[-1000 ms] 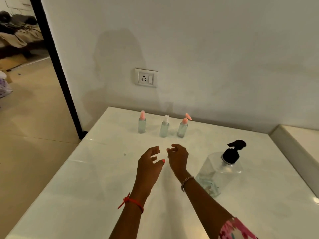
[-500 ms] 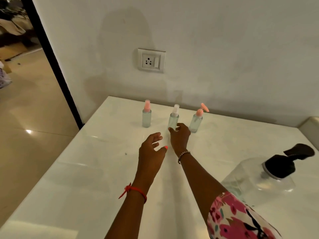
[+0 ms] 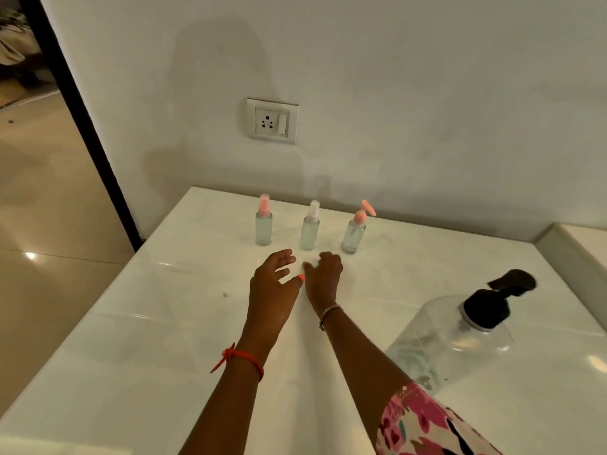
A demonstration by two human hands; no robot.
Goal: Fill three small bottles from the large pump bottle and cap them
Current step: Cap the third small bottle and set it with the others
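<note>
3 clear small bottles (image 3: 309, 229) stand upright, capped.

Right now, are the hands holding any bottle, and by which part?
Nothing is held: left hand and right hand hover empty near the small clear white-capped bottle.

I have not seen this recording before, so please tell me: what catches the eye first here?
The left hand and the right hand reach side by side over the white table, holding nothing. Just beyond them, in a row near the wall, stand the pink-capped bottle, the white-capped bottle and the pink pump bottle, all small. The large pump bottle, clear with a black head, stands to the right, nearer the camera.
</note>
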